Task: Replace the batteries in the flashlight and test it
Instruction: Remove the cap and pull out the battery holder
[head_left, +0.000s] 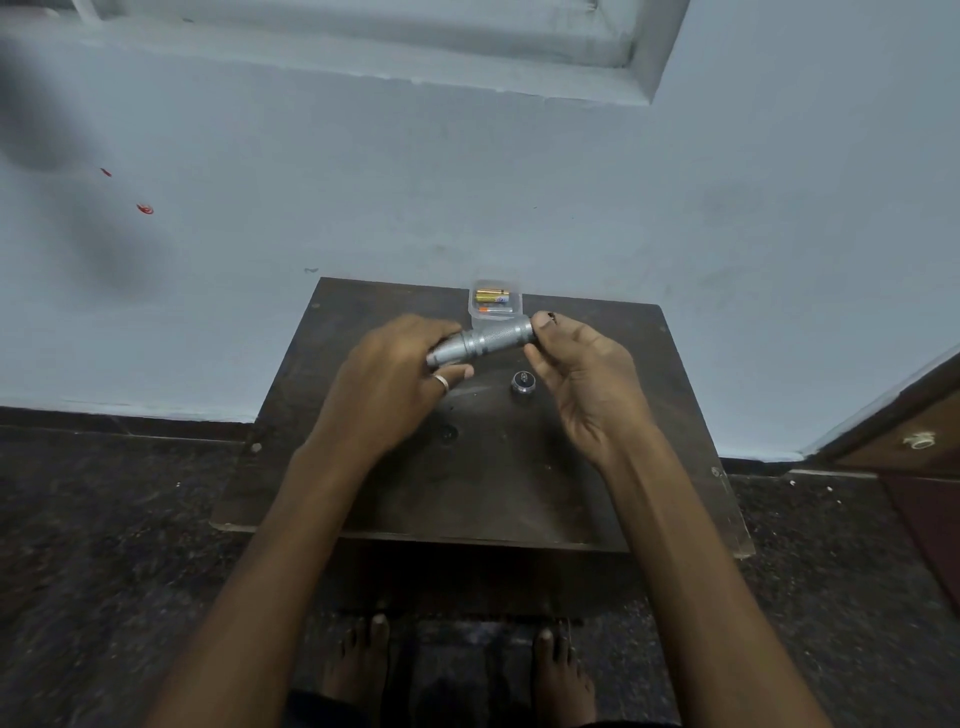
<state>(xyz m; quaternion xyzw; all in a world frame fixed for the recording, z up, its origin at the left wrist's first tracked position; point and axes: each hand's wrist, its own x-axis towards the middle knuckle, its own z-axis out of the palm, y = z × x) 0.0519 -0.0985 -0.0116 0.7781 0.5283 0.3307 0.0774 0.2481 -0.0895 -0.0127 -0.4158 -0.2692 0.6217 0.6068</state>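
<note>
A silver knurled flashlight is held level above the small dark table. My left hand grips its head end. My right hand is at the tail end, thumb and fingertips touching the open rim. The flashlight's tail cap lies by itself on the table, just below the body. Behind the flashlight sits a clear plastic case with two batteries in it, a gold one and an orange-tipped one below it.
The table stands against a pale blue wall. Dark speckled floor surrounds it, and my bare feet show under its front edge. A wooden door with a small knob is at the right.
</note>
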